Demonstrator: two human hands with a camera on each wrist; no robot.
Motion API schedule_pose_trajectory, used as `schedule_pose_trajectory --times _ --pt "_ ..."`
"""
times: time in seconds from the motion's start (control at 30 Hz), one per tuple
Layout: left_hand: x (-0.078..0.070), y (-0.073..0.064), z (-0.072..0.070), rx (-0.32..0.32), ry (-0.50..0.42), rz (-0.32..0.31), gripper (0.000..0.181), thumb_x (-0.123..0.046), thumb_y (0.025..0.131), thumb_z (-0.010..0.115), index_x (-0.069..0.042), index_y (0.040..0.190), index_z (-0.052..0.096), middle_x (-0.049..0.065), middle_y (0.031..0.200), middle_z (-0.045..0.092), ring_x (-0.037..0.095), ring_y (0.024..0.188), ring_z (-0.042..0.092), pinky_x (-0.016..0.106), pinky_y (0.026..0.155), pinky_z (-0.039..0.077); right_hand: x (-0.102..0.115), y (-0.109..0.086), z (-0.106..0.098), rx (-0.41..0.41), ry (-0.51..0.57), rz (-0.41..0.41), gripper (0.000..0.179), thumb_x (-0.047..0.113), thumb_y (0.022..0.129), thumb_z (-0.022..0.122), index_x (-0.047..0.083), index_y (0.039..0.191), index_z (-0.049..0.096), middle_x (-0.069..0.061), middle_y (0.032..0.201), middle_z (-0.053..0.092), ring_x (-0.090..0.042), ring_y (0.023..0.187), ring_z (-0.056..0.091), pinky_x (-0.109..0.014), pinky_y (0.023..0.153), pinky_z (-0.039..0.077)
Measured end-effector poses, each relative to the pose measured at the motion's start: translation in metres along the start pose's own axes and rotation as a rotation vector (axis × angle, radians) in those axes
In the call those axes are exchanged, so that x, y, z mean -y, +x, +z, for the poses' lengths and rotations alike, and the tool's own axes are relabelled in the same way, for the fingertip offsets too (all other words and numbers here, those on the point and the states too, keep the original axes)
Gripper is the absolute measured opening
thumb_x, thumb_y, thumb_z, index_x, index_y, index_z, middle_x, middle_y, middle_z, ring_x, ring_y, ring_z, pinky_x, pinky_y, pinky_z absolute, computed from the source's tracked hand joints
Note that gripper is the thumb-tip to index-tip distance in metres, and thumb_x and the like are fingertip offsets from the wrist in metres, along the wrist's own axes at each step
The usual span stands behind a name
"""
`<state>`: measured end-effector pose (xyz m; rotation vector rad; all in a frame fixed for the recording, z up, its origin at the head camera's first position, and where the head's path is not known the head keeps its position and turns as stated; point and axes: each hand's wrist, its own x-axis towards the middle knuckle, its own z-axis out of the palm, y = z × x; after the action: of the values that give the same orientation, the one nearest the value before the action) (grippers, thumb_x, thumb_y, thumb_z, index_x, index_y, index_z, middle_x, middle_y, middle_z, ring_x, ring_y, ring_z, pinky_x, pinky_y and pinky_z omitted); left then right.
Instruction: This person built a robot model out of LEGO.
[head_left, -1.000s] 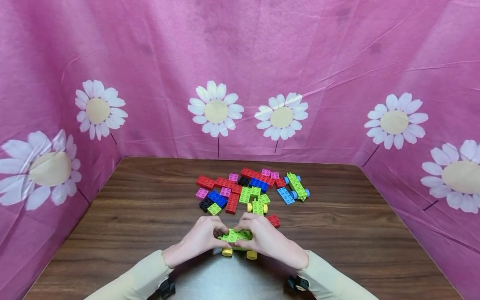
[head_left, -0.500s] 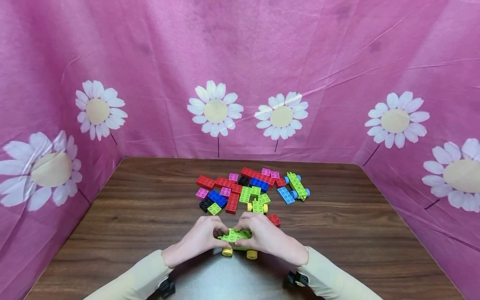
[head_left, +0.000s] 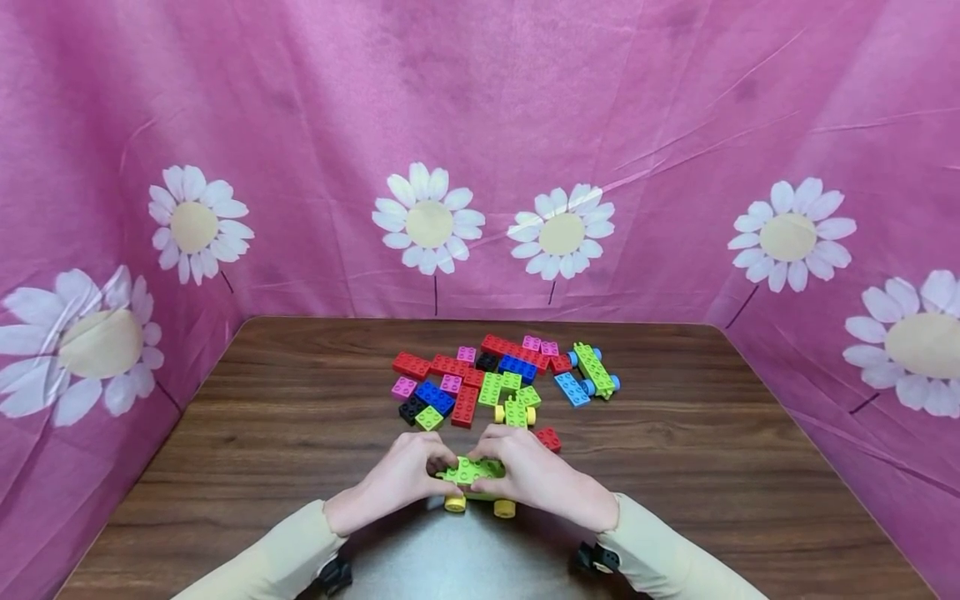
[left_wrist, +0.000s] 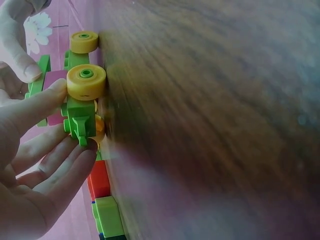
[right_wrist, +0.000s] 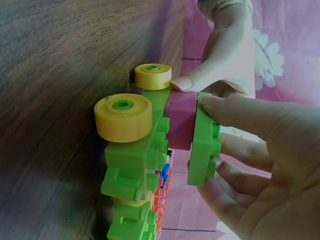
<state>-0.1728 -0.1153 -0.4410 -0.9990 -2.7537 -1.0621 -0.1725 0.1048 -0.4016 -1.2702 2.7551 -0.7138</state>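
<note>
A green toy car base [right_wrist: 132, 157] with yellow wheels [right_wrist: 122, 120] stands on the table before me, both hands around it. A pink brick [right_wrist: 180, 117] sits on its studs, and a flat green building brick [right_wrist: 202, 150] lies on top of the pink one, overhanging one end. My left hand [head_left: 401, 471] grips the car base, thumb [left_wrist: 55, 92] at the pink brick and fingers around the hitch end. With thumb and fingers, my right hand [head_left: 536, 475] pinches the flat green brick at its overhanging end.
Beyond my hands lie several loose bricks, among them red [head_left: 465, 406], blue [head_left: 435, 397] and black [head_left: 412, 408] ones. A small green trailer base with yellow wheels [head_left: 516, 412] is close behind; a blue-wheeled green base [head_left: 594, 371] stands farther right. Pink floral cloth [head_left: 480, 100] walls the table.
</note>
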Motion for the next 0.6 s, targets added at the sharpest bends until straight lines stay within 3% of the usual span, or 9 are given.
schedule_pose_trajectory --times 0.23,0.47,0.6 --pt "-0.0001 -0.0001 0.0002 -0.005 -0.006 0.009 0.024 -0.025 0.073 0.088 -0.009 0.087 0.078 0.0 0.079 0.07 0.006 0.072 0.064 0.014 0.063 0.049 0.0007 -0.0023 -0.0004 0.011 -0.021 0.032 0.025 0.027 0.085 0.079 0.01 0.104 0.076 0.002 0.095 0.069 -0.003 0.083 0.059 -0.013 0.071 0.05" --pt "-0.0012 -0.0006 -0.0007 0.005 -0.005 0.01 0.025 -0.024 0.073 0.088 -0.008 0.088 0.076 0.0 0.079 0.07 0.005 0.071 0.064 0.015 0.064 0.051 0.0007 -0.0036 -0.0022 0.019 -0.007 0.029 0.025 0.027 0.087 0.077 0.01 0.106 0.075 0.001 0.096 0.069 -0.004 0.083 0.059 -0.014 0.071 0.05" --pt "-0.0019 -0.0003 -0.001 0.005 0.004 0.01 0.025 -0.023 0.073 0.088 -0.007 0.087 0.076 0.0 0.079 0.069 0.006 0.071 0.064 0.014 0.063 0.05 -0.0036 -0.0038 -0.0098 -0.049 0.012 -0.03 0.022 0.023 0.088 0.075 0.007 0.104 0.074 -0.002 0.094 0.071 -0.008 0.075 0.061 -0.012 0.065 0.049"
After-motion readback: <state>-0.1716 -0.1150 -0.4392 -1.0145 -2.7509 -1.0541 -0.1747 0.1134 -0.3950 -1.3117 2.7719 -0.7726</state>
